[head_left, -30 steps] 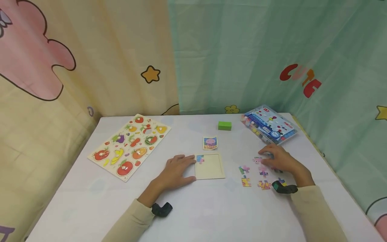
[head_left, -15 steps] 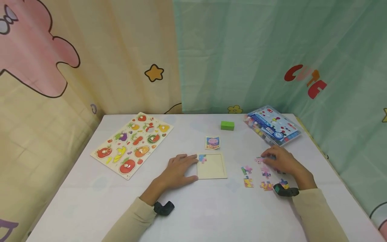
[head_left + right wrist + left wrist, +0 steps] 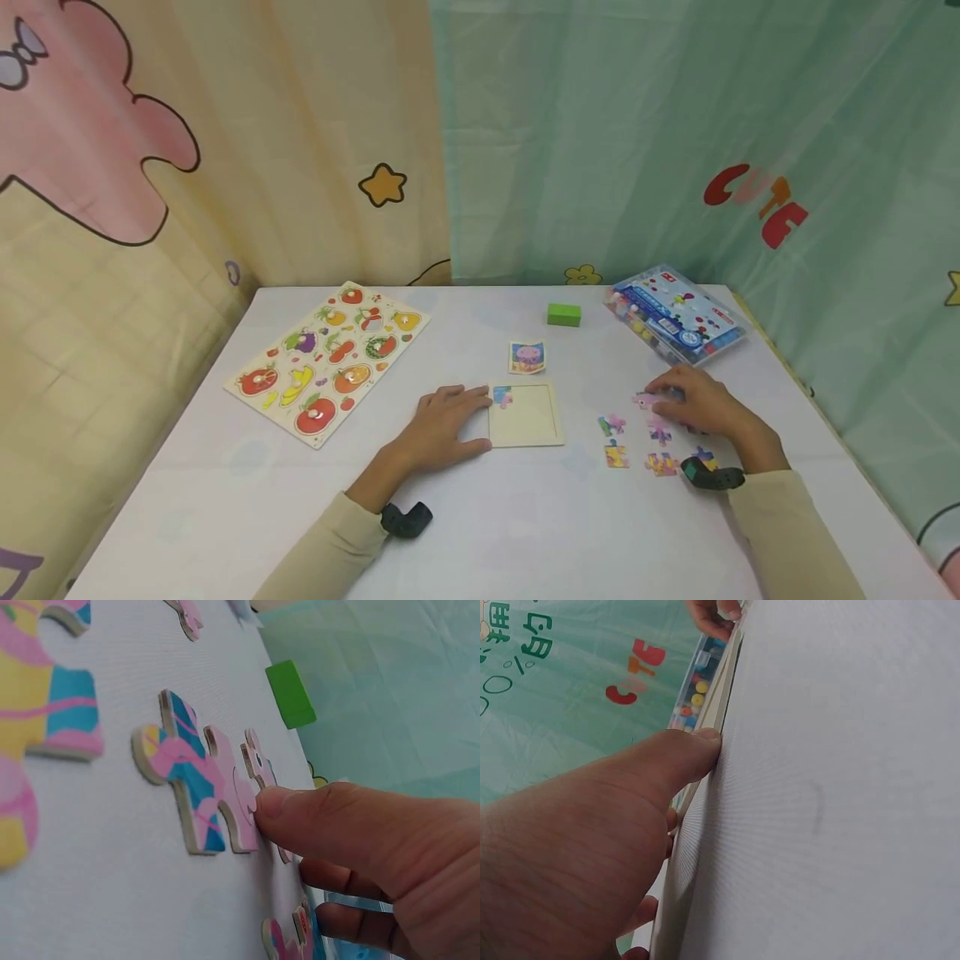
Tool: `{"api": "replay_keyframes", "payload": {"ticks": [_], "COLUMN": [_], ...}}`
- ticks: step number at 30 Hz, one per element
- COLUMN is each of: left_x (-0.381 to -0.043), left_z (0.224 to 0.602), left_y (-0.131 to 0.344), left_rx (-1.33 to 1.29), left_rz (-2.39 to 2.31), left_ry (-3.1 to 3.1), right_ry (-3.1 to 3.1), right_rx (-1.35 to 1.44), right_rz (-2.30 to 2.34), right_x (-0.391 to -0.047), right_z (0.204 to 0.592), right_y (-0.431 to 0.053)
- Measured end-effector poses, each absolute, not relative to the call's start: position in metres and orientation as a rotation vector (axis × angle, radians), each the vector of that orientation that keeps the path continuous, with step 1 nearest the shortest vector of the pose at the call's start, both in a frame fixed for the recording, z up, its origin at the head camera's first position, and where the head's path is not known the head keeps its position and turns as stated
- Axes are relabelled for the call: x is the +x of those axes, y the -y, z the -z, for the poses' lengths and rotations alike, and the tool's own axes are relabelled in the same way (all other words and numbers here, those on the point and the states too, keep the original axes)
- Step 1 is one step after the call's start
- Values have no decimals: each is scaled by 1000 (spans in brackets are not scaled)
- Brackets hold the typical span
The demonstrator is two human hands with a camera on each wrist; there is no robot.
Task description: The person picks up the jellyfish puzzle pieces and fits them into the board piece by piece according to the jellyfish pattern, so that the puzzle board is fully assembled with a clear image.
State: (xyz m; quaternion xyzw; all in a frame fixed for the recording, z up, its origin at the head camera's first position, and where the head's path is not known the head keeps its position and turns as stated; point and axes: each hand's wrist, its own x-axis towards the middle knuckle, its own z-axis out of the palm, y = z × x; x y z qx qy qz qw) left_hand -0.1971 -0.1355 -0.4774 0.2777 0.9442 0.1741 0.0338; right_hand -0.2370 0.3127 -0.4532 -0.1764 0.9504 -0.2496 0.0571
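My left hand [image 3: 444, 429] rests at the left edge of a shallow square wooden puzzle tray [image 3: 534, 421], thumb and fingertips touching it. One blue-and-pink jigsaw piece [image 3: 502, 397] lies in the tray's upper left corner. To the right, my right hand [image 3: 701, 403] pinches a pink jigsaw piece with an eye [image 3: 259, 759] between thumb and fingers, at table level; the thumb hides part of it. Close to that thumb lies a pink-and-blue piece [image 3: 195, 772]. Several other pieces are spread nearby, including a green-and-pink one [image 3: 611, 425] and a yellow one [image 3: 617, 456].
A small picture card [image 3: 527, 357] lies behind the tray, with a green block [image 3: 564, 314] farther back. At the back right is a clear plastic case [image 3: 678, 312] of colourful beads. A fruit puzzle board [image 3: 327, 367] lies on the left of the white table [image 3: 480, 533].
My right thumb and index finger have closed in on the pink piece with the eye. My left hand stays at the tray. The head view has shifted slightly.
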Motion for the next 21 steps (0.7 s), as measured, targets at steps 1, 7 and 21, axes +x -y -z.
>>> {"api": "replay_keyframes", "payload": {"ticks": [1, 7, 21], "left_x": [-197, -196, -198], "left_z": [477, 477, 481], "left_y": [135, 135, 137], "left_rx": [856, 851, 871], "left_rz": [-538, -554, -540], "left_ry": [-2907, -2904, -2916], "right_ry": [-2885, -2952, -3065], "right_rx": [-530, -563, -613], "right_rz": [754, 641, 464], "right_x": [-237, -237, -243], "right_z": [453, 451, 440], "right_y": [-312, -304, -282]}}
